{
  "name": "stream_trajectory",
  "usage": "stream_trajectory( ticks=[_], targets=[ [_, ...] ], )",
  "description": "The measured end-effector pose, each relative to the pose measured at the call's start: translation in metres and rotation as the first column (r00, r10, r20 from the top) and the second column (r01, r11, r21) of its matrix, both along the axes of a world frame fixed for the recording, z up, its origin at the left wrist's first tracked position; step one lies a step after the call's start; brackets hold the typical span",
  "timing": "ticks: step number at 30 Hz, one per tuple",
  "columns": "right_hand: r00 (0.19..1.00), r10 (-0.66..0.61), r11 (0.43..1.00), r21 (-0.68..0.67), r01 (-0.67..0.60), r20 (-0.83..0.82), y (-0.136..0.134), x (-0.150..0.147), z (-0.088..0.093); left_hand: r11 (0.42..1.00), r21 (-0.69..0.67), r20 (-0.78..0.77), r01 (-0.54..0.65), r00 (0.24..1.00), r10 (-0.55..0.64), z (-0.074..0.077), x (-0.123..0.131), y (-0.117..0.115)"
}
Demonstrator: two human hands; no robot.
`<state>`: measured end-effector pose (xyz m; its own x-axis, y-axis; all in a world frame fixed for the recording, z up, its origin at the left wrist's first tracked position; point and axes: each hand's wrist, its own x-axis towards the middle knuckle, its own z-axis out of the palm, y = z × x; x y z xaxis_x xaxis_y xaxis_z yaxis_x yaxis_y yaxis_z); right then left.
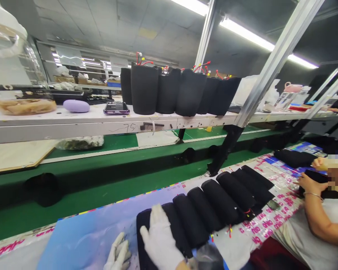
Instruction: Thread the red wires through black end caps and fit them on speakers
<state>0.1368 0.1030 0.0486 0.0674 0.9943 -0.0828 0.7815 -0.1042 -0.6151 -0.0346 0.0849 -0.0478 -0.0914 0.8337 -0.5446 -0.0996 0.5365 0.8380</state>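
A row of black fabric-covered cylinders (198, 212) lies side by side on the bench, and thin red and yellow wires stick out of several lower ends. My right hand (160, 240), in a white glove, rests flat over the leftmost black cylinder (143, 225), fingers stretched forward and thumb to the left. Left of it, my left hand (118, 255), also gloved, is partly cut off by the bottom edge. Its fingers are apart above the blue sheet (81, 240), with no object visible in them.
More black cylinders (169, 92) with wires stand upright on the white shelf (59, 125), beside a phone (116, 108) and a purple case (76, 105). A slanted metal post (270, 71) rises from the bench. On the right, a co-worker's hand (312, 185) handles a black piece.
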Motion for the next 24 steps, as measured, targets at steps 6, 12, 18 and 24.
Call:
stream_trajectory(
  ticks=[6,12,18,24],
  targets=[
    [0.991,0.010,0.983,-0.179,-0.035,-0.136,0.002,-0.045,-0.022,0.998,0.018,0.000,-0.054,0.999,0.054,0.015,-0.011,-0.008],
    [0.857,0.202,0.978,0.047,-0.204,-0.474,-0.013,-0.019,-0.019,0.958,0.281,-0.010,-0.057,0.998,0.063,0.039,-0.003,-0.007],
    [0.766,0.364,0.930,0.259,-0.262,-0.530,-0.022,-0.018,-0.040,0.889,0.458,-0.032,-0.009,0.999,0.027,0.045,0.008,-0.002],
    [0.791,0.356,0.934,0.221,-0.281,-0.498,-0.016,-0.013,-0.043,0.875,0.484,-0.045,-0.017,0.998,0.044,0.025,0.022,-0.001]
  ],
)
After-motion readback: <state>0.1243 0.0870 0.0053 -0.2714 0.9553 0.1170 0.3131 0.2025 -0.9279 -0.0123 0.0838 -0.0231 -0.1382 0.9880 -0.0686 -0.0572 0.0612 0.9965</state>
